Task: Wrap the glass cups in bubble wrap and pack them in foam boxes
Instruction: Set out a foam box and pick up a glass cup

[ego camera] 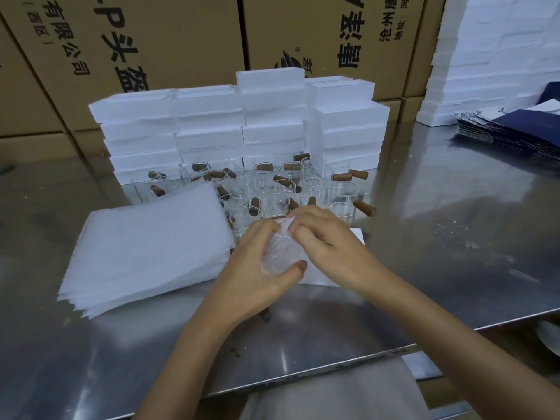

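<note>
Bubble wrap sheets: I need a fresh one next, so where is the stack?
In the head view the stack of bubble wrap sheets lies on the metal table, just left of the left hand, in front of the glass cups.

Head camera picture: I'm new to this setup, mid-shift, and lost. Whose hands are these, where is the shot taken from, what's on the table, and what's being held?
There is no machine here: a person works with two bare hands, and the single picture comes from a camera worn on their head, looking forward and down.

The left hand and right hand both grip a bundle of bubble wrap, presumably around a glass cup, though the cup itself is hidden.

On the steel table: a stack of bubble wrap sheets to the left, a cluster of bare glass cups with brown corks behind the hands, then a wall of stacked white foam boxes. Dark blue flat cartons lie far right. Brown cardboard boxes stand behind.
</note>
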